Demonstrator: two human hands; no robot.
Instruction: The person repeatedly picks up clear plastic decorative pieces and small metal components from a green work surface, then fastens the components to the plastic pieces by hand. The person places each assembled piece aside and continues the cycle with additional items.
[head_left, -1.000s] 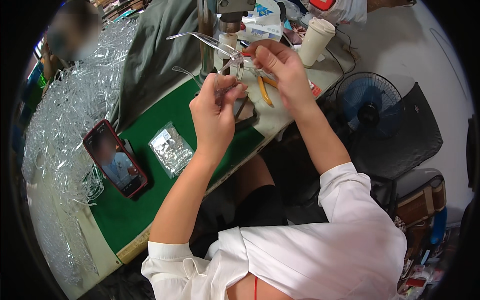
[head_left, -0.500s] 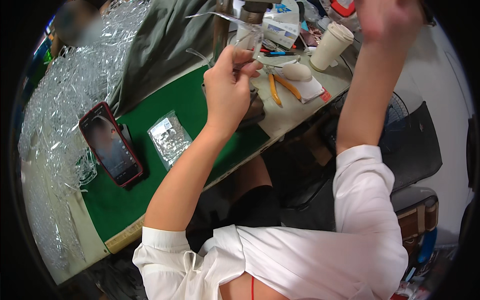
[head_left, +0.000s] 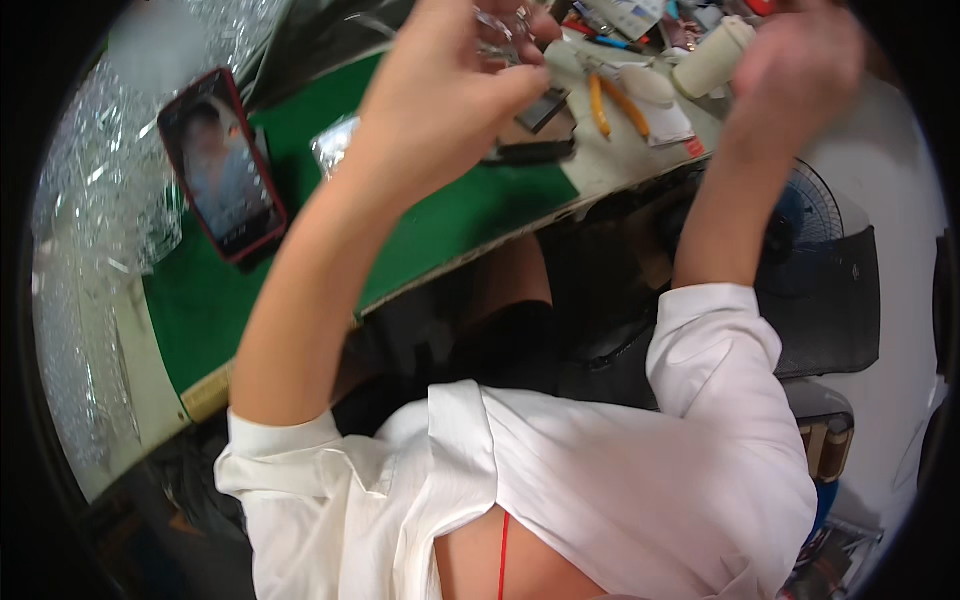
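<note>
My left hand [head_left: 445,100] is closed on a pair of clear plastic eyeglasses [head_left: 497,35], held above the far edge of the green mat [head_left: 440,235]. One thin temple of the glasses sticks out to the left of the hand. Up at the far right, my right hand [head_left: 800,75] is smeared by motion, close beside a lidded cream cup [head_left: 715,58], and its fingers cannot be made out. Below my left hand lies a dark metal block [head_left: 535,125] on the table. A small clear packet [head_left: 333,145] is partly hidden behind my left forearm.
Orange-handled pliers [head_left: 615,105] and a pale oval object [head_left: 648,85] lie near the cup. A red-edged phone [head_left: 222,165] leans at the left, by a large heap of clear plastic pieces [head_left: 95,210]. A fan [head_left: 805,205] stands beyond the table's right edge.
My left hand has come up and nearer to the camera with the eyeglasses. The right hand has moved slightly down and to the right. The view has shifted, so the table sits higher.
</note>
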